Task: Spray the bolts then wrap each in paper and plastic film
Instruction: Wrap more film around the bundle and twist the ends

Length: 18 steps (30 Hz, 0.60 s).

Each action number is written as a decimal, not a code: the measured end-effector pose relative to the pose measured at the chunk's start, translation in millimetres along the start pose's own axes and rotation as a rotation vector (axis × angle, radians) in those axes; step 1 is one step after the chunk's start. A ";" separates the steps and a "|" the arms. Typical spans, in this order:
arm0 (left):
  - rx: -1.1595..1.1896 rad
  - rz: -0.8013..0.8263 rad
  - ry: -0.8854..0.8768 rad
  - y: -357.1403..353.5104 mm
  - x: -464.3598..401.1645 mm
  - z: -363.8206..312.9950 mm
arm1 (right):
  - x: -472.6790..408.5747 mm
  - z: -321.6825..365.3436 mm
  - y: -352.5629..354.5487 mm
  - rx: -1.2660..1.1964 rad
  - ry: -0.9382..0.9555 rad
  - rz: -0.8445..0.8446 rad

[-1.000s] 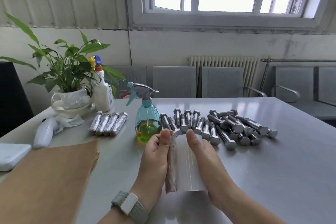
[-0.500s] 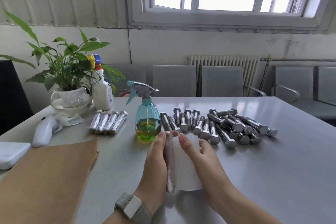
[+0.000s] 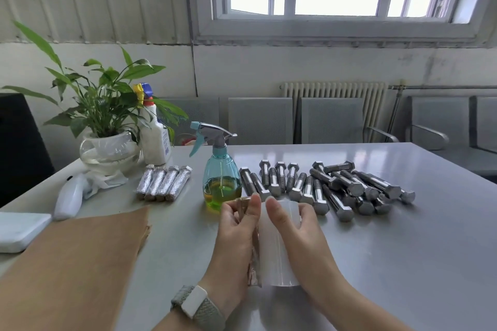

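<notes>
The left hand point(image 3: 236, 231) is gripping a paper-wrapped bolt point(image 3: 254, 258), its thumb and fingers curled round the brown bundle near its far end. The right hand point(image 3: 298, 234) is gripping a roll of plastic film point(image 3: 274, 252), thumb lying on top and fingers curling over the far end. Bundle and roll are lying side by side and touching, lengthwise away from the person, low over the grey counter point(image 3: 403, 250); whether they are resting on it cannot be told.

Just beyond the hands a teal spray bottle point(image 3: 222, 183) is standing upright, holding yellow-green liquid in roughly its lower third, a thin tube running down into it. To its right a heap of bare steel bolts point(image 3: 330, 188) is lying on the counter, the nearer ones in a loose row, the farther ones crossing one another. To its left four foil-looking wrapped bundles point(image 3: 164, 183) are lying side by side, touching.

At the far left corner a glass bowl point(image 3: 107, 153) is holding a leafy green plant point(image 3: 99, 105) in a white inner pot. A white cleaner bottle point(image 3: 156, 140) with a yellow-and-blue nozzle is standing just beside it. A stack of brown paper sheets point(image 3: 72, 263) is lying at the near left.
</notes>
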<state>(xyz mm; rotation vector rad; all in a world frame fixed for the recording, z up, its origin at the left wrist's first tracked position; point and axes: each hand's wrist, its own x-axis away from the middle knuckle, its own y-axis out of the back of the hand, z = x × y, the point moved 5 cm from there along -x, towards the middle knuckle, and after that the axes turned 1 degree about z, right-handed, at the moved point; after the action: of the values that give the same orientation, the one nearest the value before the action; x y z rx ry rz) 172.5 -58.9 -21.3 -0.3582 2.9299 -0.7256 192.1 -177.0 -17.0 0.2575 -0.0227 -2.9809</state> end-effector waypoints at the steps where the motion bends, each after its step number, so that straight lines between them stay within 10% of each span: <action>1: 0.050 0.016 0.043 -2.1 1.3 1.6 | -0.6 -1.2 2.0 0.039 0.006 0.000; 6: 0.305 0.065 0.148 -8.9 0.2 4.3 | -8.8 -7.7 5.2 0.058 -0.063 0.006; 18: -0.014 0.118 -0.071 -0.7 -0.9 -3.7 | -0.8 -0.7 5.0 -0.105 -0.235 0.165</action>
<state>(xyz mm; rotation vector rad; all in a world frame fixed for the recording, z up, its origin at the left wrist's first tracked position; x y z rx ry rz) 172.9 -57.6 -17.6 -0.2064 2.8616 -0.6623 193.7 -181.8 -17.4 -0.1033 0.0816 -2.8191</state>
